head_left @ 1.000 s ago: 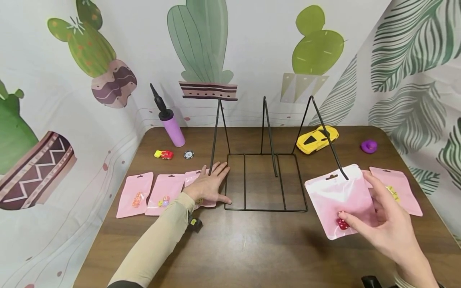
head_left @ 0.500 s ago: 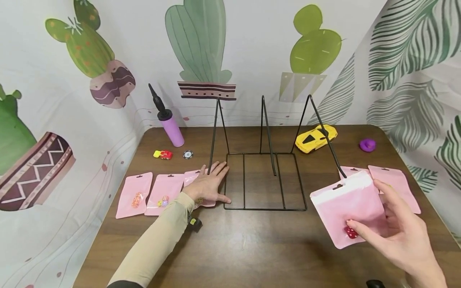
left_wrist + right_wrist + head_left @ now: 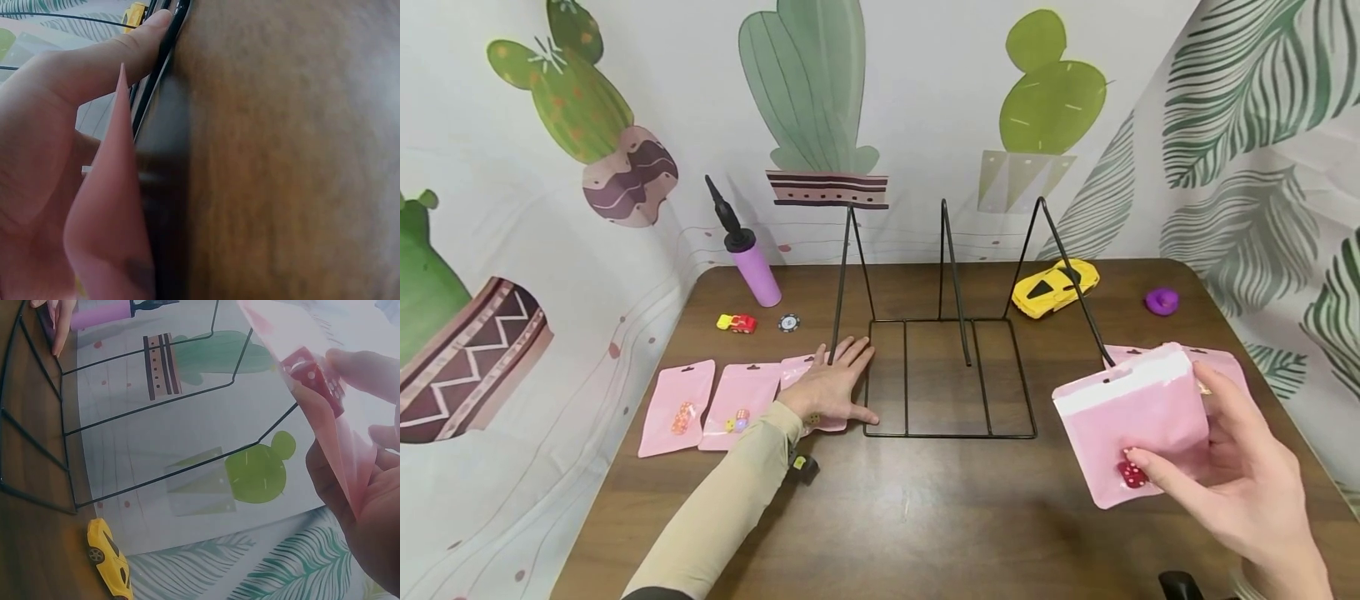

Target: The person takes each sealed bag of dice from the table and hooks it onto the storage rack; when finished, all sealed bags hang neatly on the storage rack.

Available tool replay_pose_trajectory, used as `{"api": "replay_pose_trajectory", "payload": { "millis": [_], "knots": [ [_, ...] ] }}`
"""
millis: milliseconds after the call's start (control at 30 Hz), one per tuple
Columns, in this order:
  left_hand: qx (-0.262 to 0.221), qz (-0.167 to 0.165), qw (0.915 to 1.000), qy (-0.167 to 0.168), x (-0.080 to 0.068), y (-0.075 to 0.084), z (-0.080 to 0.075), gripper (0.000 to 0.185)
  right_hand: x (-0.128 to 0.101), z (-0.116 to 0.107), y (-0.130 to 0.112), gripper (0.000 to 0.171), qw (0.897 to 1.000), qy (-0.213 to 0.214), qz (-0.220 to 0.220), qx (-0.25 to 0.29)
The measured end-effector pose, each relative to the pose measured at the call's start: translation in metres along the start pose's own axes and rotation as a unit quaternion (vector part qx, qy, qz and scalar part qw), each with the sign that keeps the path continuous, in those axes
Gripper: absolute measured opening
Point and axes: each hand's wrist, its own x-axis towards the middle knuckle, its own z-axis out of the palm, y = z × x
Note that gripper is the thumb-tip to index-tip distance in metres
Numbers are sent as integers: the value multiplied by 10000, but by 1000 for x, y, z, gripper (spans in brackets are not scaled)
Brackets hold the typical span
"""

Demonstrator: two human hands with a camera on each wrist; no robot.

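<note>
**Right of the wire rack, a pouch held up**

Near right, right hand (image 3: pixel 1240 492) pinches a pink pouch (image 3: pixel 1131 425) with a red die (image 3: pixel 1132 474) inside, raised off the table (image 3: pixel 925 517) beside the black wire rack (image 3: pixel 951 375). Left hand (image 3: pixel 831 387) lies flat, fingers straight, on another pouch (image 3: pixel 797 375) against the rack's left edge (probably steadying it). Right wrist view alone shows the die through the film (image 3: pixel 312 378); left wrist view shows the thumb (image 3: pixel 134 47) touching wire.

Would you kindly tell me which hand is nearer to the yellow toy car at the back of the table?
Right. The right hand, holding a pink pouch, is in front of the yellow toy car; the left hand rests across the black wire rack, farther away.
</note>
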Motion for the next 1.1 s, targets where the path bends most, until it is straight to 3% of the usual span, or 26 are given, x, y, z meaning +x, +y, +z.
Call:
{"api": "replay_pose_trajectory", "payload": {
  "millis": [467, 667, 867, 1100],
  "knots": [
    [-128, -32, 9999, -109, -1, 0, -1, 121, 11, 5, 15, 84, 9988, 89, -329, -340],
    [-183, -64, 9997, -126, -2, 0, -2, 121, 11, 4, 19, 84, 9979, 238, -200, -564],
    [-111, -28, 9999, -72, -2, 0, -1, 122, 9, -3, 30, 86, 9922, 314, 32, -1203],
    [-50, -43, 9999, -149, -1, -1, 0, 124, 18, 2, 39, 86, 9741, 463, 184, -2205]
  ]
}}
